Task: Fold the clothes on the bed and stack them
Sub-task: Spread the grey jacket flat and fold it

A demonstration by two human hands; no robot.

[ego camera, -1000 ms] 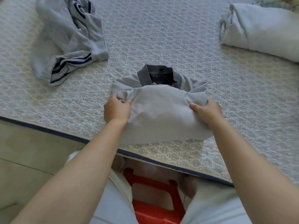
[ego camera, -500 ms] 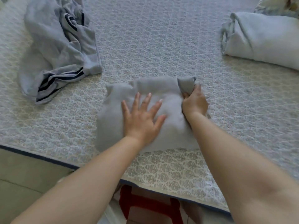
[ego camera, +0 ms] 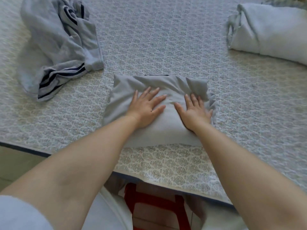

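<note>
Two hands press flat on the folded grey garment, which lies near the front edge of the bed. Nearest, a red stool stands below that edge. The left hand rests on the garment's middle, fingers straight and spread wide. The right hand lies beside it, fingers also straight, gripping nothing. Farther left lies a crumpled striped garment; at far right, a folded pale bundle.
</note>
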